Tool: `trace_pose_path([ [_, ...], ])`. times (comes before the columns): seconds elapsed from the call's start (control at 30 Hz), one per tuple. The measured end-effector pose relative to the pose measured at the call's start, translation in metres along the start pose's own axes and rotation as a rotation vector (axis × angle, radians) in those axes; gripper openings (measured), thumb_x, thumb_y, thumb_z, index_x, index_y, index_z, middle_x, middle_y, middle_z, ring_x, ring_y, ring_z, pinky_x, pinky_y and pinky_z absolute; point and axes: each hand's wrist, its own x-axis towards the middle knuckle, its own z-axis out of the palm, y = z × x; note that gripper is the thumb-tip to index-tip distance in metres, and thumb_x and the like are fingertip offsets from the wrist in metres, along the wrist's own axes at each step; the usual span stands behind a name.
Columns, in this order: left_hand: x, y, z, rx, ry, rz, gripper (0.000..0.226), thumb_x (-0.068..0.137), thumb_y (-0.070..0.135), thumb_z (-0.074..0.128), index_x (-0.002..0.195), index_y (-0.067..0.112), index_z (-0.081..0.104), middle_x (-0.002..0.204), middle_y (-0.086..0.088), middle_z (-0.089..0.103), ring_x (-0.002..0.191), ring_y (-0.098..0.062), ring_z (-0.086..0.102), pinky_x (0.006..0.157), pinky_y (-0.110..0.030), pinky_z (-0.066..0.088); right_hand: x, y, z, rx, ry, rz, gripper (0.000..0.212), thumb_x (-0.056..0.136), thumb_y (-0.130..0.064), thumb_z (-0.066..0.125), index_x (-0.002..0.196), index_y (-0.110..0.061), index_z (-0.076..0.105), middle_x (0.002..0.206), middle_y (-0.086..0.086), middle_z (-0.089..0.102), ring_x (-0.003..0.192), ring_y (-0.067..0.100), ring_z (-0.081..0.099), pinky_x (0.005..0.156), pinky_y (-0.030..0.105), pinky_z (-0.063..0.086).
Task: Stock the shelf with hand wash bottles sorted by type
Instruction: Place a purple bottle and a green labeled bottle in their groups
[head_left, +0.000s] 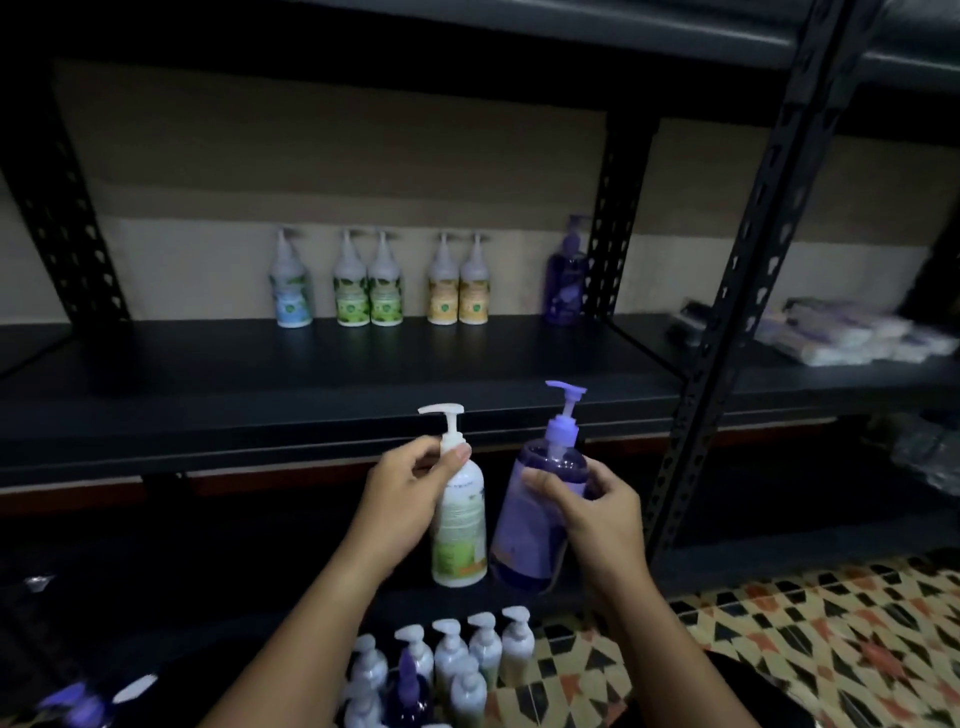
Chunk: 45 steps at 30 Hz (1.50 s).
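Note:
My left hand grips a white pump bottle with a green label near its neck. My right hand holds a purple pump bottle by its side. Both bottles hang upright, just below the front edge of the dark shelf. At the back of that shelf stand a blue-label bottle, two green-label bottles, two yellow-label bottles and one purple bottle, grouped by type.
Several more white and purple bottles stand on the floor below my arms. A black perforated upright divides the rack; packaged goods lie on the right-hand shelf. Patterned tiles cover the floor at right.

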Motion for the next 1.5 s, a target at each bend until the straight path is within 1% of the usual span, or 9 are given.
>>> trace_pose_path([
  [0.1,-0.003,-0.009,0.005,0.053,0.018,-0.026,0.028,0.105,0.040,0.056,0.092,0.020,0.070,0.092,0.001,0.077,0.090,-0.017,0.072,0.085,-0.039,0.054,-0.003,0.005,0.010,-0.036,-0.018,-0.079,0.032,0.084,-0.021,0.083,0.113,-0.022,0.070,0.102,-0.005,0.077,0.096,0.015,0.073,0.085,0.037,0.060],
  [0.23,-0.017,-0.029,0.013,0.136,0.014,0.004,0.029,0.108,0.038,0.045,0.092,0.017,0.055,0.088,-0.005,0.068,0.083,-0.017,0.064,0.080,-0.038,0.050,-0.009,0.028,0.027,-0.167,-0.057,-0.122,0.061,0.078,-0.052,0.069,0.135,-0.034,0.054,0.112,-0.020,0.070,0.102,-0.001,0.067,0.090,0.028,0.055],
  [0.33,-0.018,-0.034,0.011,0.190,0.044,0.017,0.030,0.108,0.037,0.043,0.087,0.017,0.048,0.077,0.003,0.057,0.072,-0.006,0.055,0.067,-0.020,0.042,-0.011,0.037,0.036,-0.224,-0.079,-0.086,0.077,0.072,-0.066,0.062,0.140,-0.033,0.049,0.116,-0.015,0.068,0.101,-0.003,0.066,0.091,0.029,0.056],
  [0.47,-0.014,-0.035,0.006,0.246,0.097,-0.012,0.035,0.097,0.049,0.062,0.082,0.021,0.048,0.075,0.001,0.060,0.068,-0.007,0.057,0.060,-0.019,0.041,-0.010,0.040,0.040,-0.281,-0.097,-0.009,0.096,0.050,-0.076,0.082,0.134,-0.042,0.048,0.114,-0.015,0.069,0.095,-0.005,0.067,0.086,0.025,0.056],
  [0.73,-0.014,-0.048,-0.006,0.352,0.027,-0.105,0.060,0.062,0.038,0.095,0.093,0.030,0.045,0.100,0.004,0.054,0.081,-0.006,0.057,0.061,-0.014,0.041,-0.002,0.047,0.034,-0.300,-0.154,0.061,0.112,0.027,-0.042,0.104,0.120,-0.049,0.041,0.117,-0.009,0.063,0.094,0.010,0.070,0.084,0.041,0.061],
  [0.87,-0.016,-0.044,-0.006,0.339,0.039,-0.109,0.055,0.064,0.022,0.090,0.092,0.032,0.044,0.107,0.001,0.045,0.084,-0.004,0.057,0.065,-0.004,0.042,-0.005,0.050,0.032,-0.289,-0.130,0.055,0.096,0.039,-0.024,0.103,0.111,-0.039,0.042,0.110,-0.007,0.062,0.088,0.013,0.069,0.080,0.040,0.061],
  [1.1,-0.018,-0.047,-0.009,0.172,0.054,-0.069,0.070,0.056,0.032,0.098,0.116,0.051,0.067,0.105,0.005,0.063,0.088,-0.007,0.070,0.075,-0.023,0.059,-0.016,0.051,0.026,-0.150,-0.178,-0.009,0.066,0.070,-0.019,0.093,0.123,-0.035,0.057,0.106,-0.012,0.072,0.091,0.012,0.073,0.080,0.035,0.062],
  [1.27,-0.025,-0.041,-0.005,0.004,-0.038,-0.107,0.091,0.064,0.017,0.099,0.145,0.025,0.058,0.107,0.026,0.075,0.099,0.005,0.072,0.077,-0.012,0.055,-0.022,0.051,0.030,-0.114,-0.194,-0.025,0.070,0.081,-0.004,0.079,0.131,-0.044,0.051,0.112,-0.005,0.069,0.094,0.016,0.072,0.081,0.037,0.061],
  [1.5,-0.028,-0.036,-0.002,-0.139,-0.112,-0.134,0.080,0.086,0.023,0.084,0.153,0.044,0.043,0.127,0.024,0.070,0.116,0.003,0.067,0.094,-0.022,0.056,-0.025,0.048,0.027,-0.167,-0.167,0.060,0.108,0.038,-0.038,0.105,0.125,-0.046,0.041,0.114,-0.010,0.063,0.090,0.012,0.072,0.081,0.041,0.062],
])
